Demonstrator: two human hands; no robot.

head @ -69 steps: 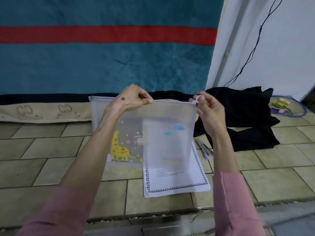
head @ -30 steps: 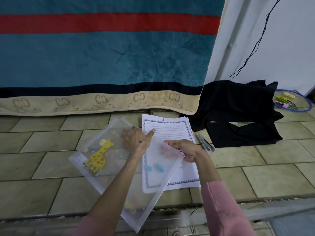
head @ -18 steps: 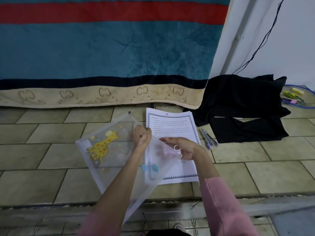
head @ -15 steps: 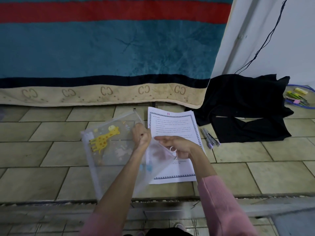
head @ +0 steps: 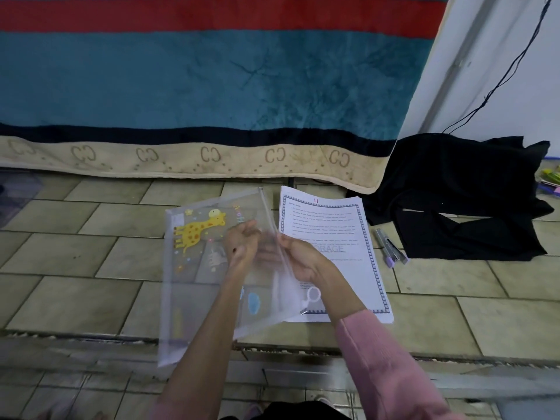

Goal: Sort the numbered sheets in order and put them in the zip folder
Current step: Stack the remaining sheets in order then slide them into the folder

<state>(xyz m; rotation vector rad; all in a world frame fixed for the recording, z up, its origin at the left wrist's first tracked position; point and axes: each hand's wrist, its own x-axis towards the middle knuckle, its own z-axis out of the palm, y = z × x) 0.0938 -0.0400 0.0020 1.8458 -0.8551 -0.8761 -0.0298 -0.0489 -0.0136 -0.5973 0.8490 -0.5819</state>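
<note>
A floor of pale stone tiles fills the lower view. Nearest the camera, two forearms in pink sleeves reach forward. The left hand and right hand meet at the zip edge of the translucent zip folder, which is held above the floor and tilted; the fingers of both hands are curled and pinch that edge, though blur hides the exact grip. A white ring pull hangs at the near end of the zip. The folder carries a yellow giraffe print. Just beside it on the right, partly under the right hand, the stack of numbered sheets lies flat on the floor; its top page has a blue patterned border, a red "11" at the head and the letters "ORAGE" in large outline type. A stapler lies near the stack's right edge, with a black cloth beyond. Farthest, a teal and red blanket hangs with a beige hem repeating "CC".
</note>
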